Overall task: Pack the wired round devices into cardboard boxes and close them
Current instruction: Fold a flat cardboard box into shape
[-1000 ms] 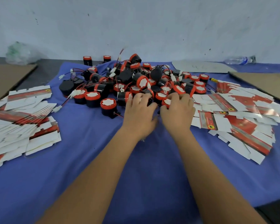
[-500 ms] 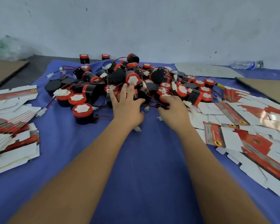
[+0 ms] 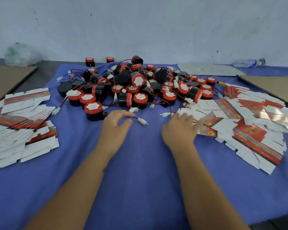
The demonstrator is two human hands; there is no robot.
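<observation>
Blue cloth (image 3: 140,171) covers the tabletop, with the devices (image 3: 136,87) heaped at the far middle and flat boxes (image 3: 249,123) fanned to the right. A red-black wire (image 3: 134,117) is pinched in the curled fingers of the left hand (image 3: 114,128), its white plug (image 3: 142,121) hanging free. Relaxed fingers of the right hand (image 3: 179,128) are laid on the nearest box edge. One box only should be drawn off; the wire should be pulled gently, lest neighbours be dragged along.
</observation>
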